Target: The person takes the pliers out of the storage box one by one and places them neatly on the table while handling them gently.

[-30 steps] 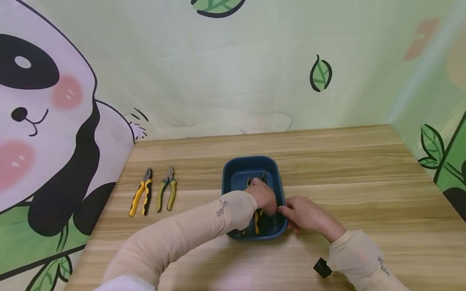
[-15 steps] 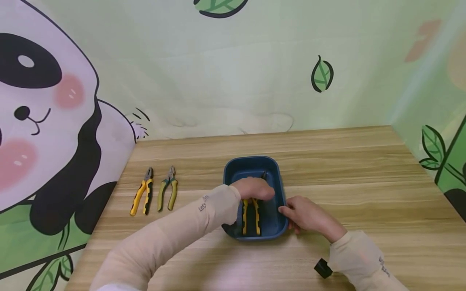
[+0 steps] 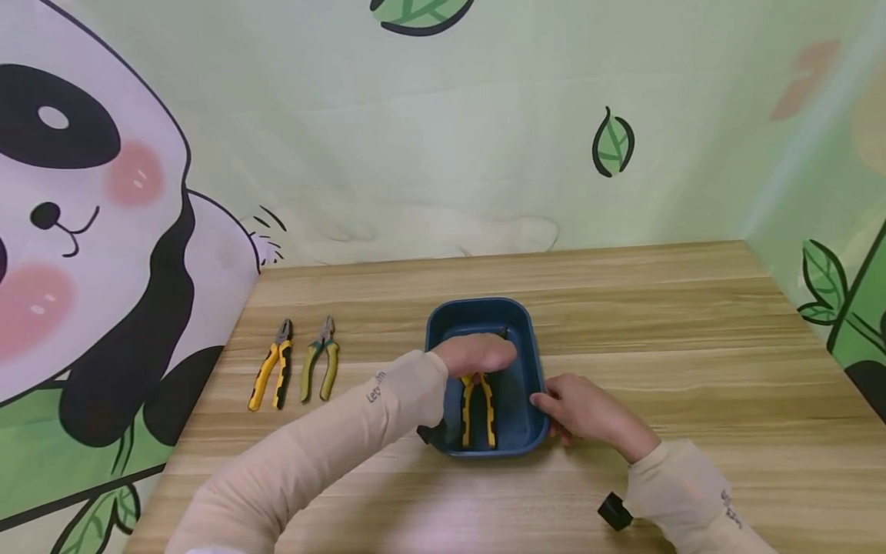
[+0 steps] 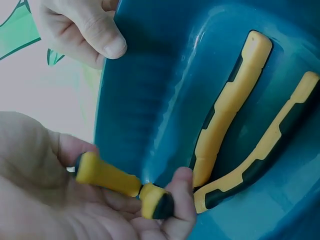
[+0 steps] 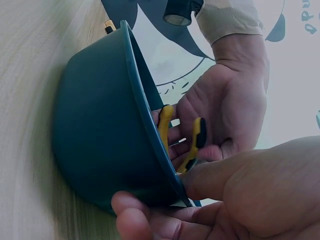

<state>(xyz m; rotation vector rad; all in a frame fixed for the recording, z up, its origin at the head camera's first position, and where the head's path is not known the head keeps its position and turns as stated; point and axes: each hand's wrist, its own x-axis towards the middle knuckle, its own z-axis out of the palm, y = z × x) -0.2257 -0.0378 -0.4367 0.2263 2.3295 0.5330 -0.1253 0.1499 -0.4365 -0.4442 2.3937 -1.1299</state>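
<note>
A blue rectangular box (image 3: 479, 311) stands on the table, with yellow-and-black-handled pliers (image 3: 491, 431) lying inside, handles toward the near end. My left hand (image 3: 474, 355) is over the box and covers the heads of those pliers. In the left wrist view, its fingers curl round another pair of pliers (image 4: 110, 175) with short yellow-and-black handles; the head of this pair is hidden. A dark pointed tip shows just beyond the hand in the head view. My right hand (image 3: 588, 408) grips the box's right rim, thumb on top and fingers outside.
Left of the box, two pairs of pliers lie side by side on the wooden table (image 3: 657, 323): yellow-and-black combination pliers (image 3: 263, 377) and green-handled pliers (image 3: 331, 369). A panda-printed cloth (image 3: 443, 177) hangs behind. A black wrist camera (image 3: 614, 511) sits by the right sleeve.
My left hand has moved left and lifted inside the box, uncovering the handles of the pliers lying there. The right hand has stayed on the rim.
</note>
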